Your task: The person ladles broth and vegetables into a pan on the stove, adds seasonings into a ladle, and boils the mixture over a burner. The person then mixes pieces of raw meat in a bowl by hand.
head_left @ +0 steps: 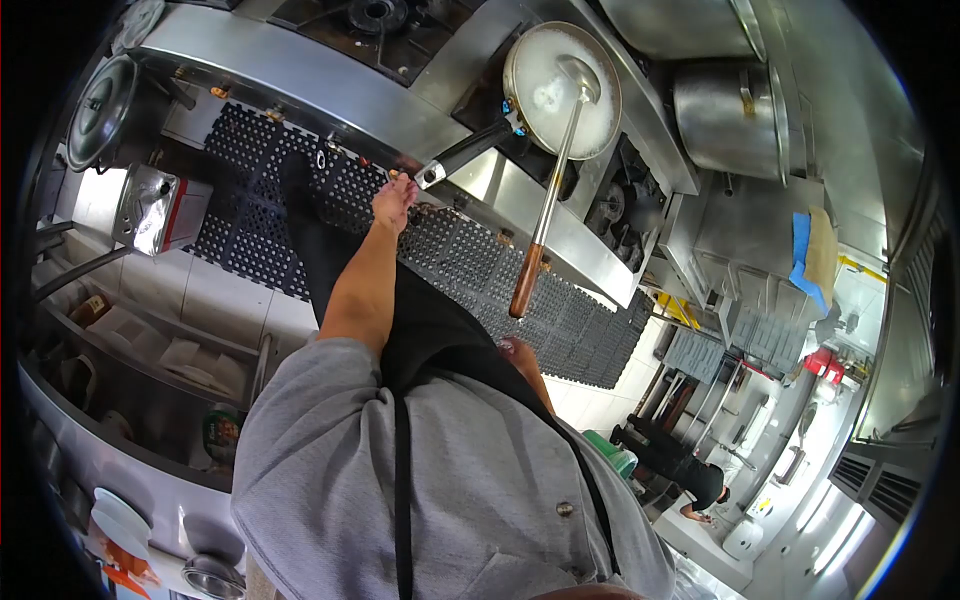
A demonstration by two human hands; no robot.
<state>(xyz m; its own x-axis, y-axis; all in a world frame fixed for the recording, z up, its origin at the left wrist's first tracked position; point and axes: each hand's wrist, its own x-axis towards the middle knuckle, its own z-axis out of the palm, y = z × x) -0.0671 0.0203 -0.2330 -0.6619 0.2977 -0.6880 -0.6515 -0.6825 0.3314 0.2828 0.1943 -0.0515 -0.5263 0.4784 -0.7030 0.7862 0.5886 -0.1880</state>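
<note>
ladle (555,190) in foam-filled pan (509,80)

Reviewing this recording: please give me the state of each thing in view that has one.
Pan: on the stove, holding white froth.
Ladle: bowl in the froth, handle jutting past the rim.
Left hand: by the stove's front edge; grip unclear.
Right hand: partly hidden; grip unclear.
Black pot: lid on.
Top-edge burner: no flame showing.

Black perforated mats (250,190) lie over pale floor tiles (220,300) (strip lights (845,530) glow at lower right).
</note>
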